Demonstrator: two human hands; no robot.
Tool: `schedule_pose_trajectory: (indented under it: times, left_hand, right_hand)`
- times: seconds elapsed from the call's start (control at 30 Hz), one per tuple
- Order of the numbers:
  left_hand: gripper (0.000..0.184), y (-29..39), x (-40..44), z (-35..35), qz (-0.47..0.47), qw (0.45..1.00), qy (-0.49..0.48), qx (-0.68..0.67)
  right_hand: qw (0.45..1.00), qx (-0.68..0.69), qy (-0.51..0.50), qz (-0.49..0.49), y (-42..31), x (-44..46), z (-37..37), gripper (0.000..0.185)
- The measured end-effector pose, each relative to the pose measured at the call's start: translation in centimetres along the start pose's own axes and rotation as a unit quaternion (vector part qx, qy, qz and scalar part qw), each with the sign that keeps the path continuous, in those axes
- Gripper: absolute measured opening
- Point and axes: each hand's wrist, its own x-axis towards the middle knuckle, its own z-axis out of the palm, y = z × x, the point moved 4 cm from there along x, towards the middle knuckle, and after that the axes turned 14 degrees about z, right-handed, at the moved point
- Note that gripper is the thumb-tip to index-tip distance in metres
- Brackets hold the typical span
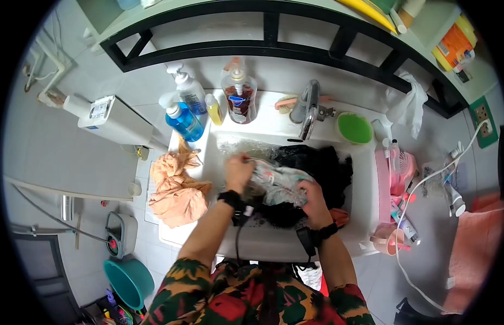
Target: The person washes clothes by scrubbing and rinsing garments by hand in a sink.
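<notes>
Holding pale patterned cloth (280,183) in the sink (364,173), spanning between left hand (239,173), blurred, seemingly clenched on one end, and right hand (315,202), gripping the other. Black clothes (316,159) just beyond right hand. Cloth likely soft, limp, slippery, heavy if soaked; best gripped by bunched folds.

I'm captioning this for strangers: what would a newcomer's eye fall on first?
Probably the pale patterned cloth, held in the left hand and right hand at the sink. Black fabric lies bunched beside it in the basin. Then a bright green bowl stands right of the faucet.
</notes>
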Motion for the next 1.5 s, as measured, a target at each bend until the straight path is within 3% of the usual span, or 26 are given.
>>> schedule_pose_trajectory:
  times: [0.03, 0.07, 0.1, 0.13, 0.17, 0.2, 0.23, 0.3, 0.33, 0.4, 0.43, 0.47, 0.57, 0.63, 0.7, 0.87, 0.9, 0.93, 0.97, 1.0, 1.03, 1.1, 1.17, 1.23, 1.3, 1.5]
  left_hand:
    - [0.029, -1.4, 0.6, -1.1, 0.084, 0.994, 0.031, 0.062]
    - [0.029, -1.7, 0.7, -1.4, 0.085, 0.994, 0.028, 0.064]
    - [0.028, -2.3, 0.8, -1.3, 0.016, 0.992, 0.026, -0.120]
    - [0.028, -2.8, 0.7, -0.8, -0.055, 0.952, 0.023, -0.301]
    - [0.028, -2.3, 0.4, -0.4, -0.054, 0.951, 0.024, -0.303]
    - [0.027, -1.3, -0.4, 1.2, -0.105, 0.929, -0.032, -0.354]
    - [0.027, -0.3, -1.2, 2.8, -0.156, 0.898, -0.090, -0.403]
    - [0.027, 2.1, -1.7, 4.9, -0.082, 0.894, -0.116, -0.425]
    - [0.025, 3.1, -2.0, 5.7, -0.009, 0.946, -0.097, -0.310]
    - [0.021, 6.9, -3.7, 6.4, 0.170, 0.977, -0.060, -0.110]
    - [0.018, 10.5, -5.2, 5.6, 0.274, 0.960, -0.043, -0.031]
    - [0.017, 12.7, -6.1, 5.0, 0.285, 0.956, -0.076, 0.004]
    - [0.019, 11.8, -6.8, 6.1, 0.347, 0.928, -0.115, 0.076]
    - [0.022, 9.3, -5.1, 5.2, 0.350, 0.928, -0.078, 0.099]
    - [0.024, 7.4, -3.2, 2.9, 0.205, 0.969, -0.074, 0.118]
    - [0.025, 2.5, -1.6, -2.0, 0.163, 0.984, 0.015, 0.073]
    - [0.025, 3.2, -2.0, -3.5, 0.209, 0.972, 0.070, 0.084]
    - [0.024, 4.2, -2.2, -4.4, 0.158, 0.986, 0.044, 0.029]
    - [0.023, 5.2, -2.5, -5.5, 0.104, 0.994, 0.018, -0.026]
    - [0.023, 6.4, -2.5, -6.4, 0.106, 0.994, 0.020, -0.025]
    - [0.022, 7.7, -2.4, -7.0, 0.118, 0.985, -0.006, -0.123]
    - [0.020, 11.4, -2.2, -9.2, 0.136, 0.965, -0.031, -0.220]
    - [0.018, 15.7, -2.4, -12.1, 0.112, 0.954, -0.057, -0.271]
    - [0.013, 19.4, -2.1, -14.9, 0.182, 0.950, -0.041, -0.251]
    - [0.009, 23.1, -2.7, -17.8, 0.183, 0.943, -0.040, -0.276]
    - [0.015, 25.5, -3.8, -20.9, 0.254, 0.929, -0.054, -0.265]
  right_hand:
    - [1.000, 0.028, 0.005, -0.004, 0.0, 0.2, -0.9, 0.031]
    - [0.999, 0.004, 0.001, 0.044, -0.1, 0.5, -1.5, 0.043]
    - [0.999, 0.003, 0.000, 0.043, -0.7, -0.1, -0.3, 0.043]
    - [0.995, -0.016, 0.073, 0.068, -1.3, -1.6, 1.4, 0.052]
    - [0.984, -0.035, 0.147, 0.094, -1.5, -2.4, 2.2, 0.062]
    - [0.990, -0.061, 0.080, 0.097, -0.5, -1.3, 2.2, 0.073]
    - [0.989, -0.063, 0.088, 0.106, 0.2, -0.8, 2.8, 0.074]
    - [0.989, -0.026, 0.086, 0.121, 1.4, 0.0, 3.7, 0.062]
    - [0.988, -0.031, 0.083, 0.123, 1.6, 0.6, 3.1, 0.062]
    - [0.977, 0.119, -0.085, 0.155, 2.5, 2.6, 1.9, 0.055]
    - [0.986, -0.119, -0.114, 0.019, 2.3, 2.5, 1.5, 0.049]
    - [0.932, -0.324, -0.083, -0.140, 2.2, 2.1, 1.0, 0.042]
    - [0.981, -0.140, -0.072, -0.109, 1.7, 0.1, 1.1, 0.042]
    - [0.990, -0.079, -0.066, -0.096, 0.8, -1.4, 1.8, 0.043]
    - [0.999, -0.047, 0.024, -0.001, -0.3, -1.4, 2.5, 0.037]
    - [0.978, -0.179, 0.071, -0.077, -4.2, -2.6, 2.0, 0.033]
    - [0.944, -0.299, 0.090, -0.106, -4.7, -2.4, 1.0, 0.029]
    - [0.894, -0.415, 0.108, -0.131, -5.2, -2.5, 0.9, 0.026]
    - [0.894, -0.414, 0.108, -0.134, -5.5, -2.6, 0.8, 0.026]
    - [0.859, -0.456, 0.130, -0.196, -6.4, -3.3, 1.5, 0.024]
    - [0.817, -0.494, 0.152, -0.257, -7.4, -4.2, 2.3, 0.021]
    - [0.844, -0.452, 0.148, -0.248, -9.1, -5.6, 4.1, 0.017]
    - [0.933, -0.227, 0.077, -0.269, -11.1, -8.5, 6.8, 0.013]
    - [0.937, -0.186, 0.040, -0.294, -13.0, -11.0, 9.3, 0.013]
    - [0.938, -0.145, 0.001, -0.316, -14.8, -12.5, 10.9, 0.013]
    - [0.860, -0.131, -0.043, -0.492, -17.3, -17.8, 14.8, 0.014]
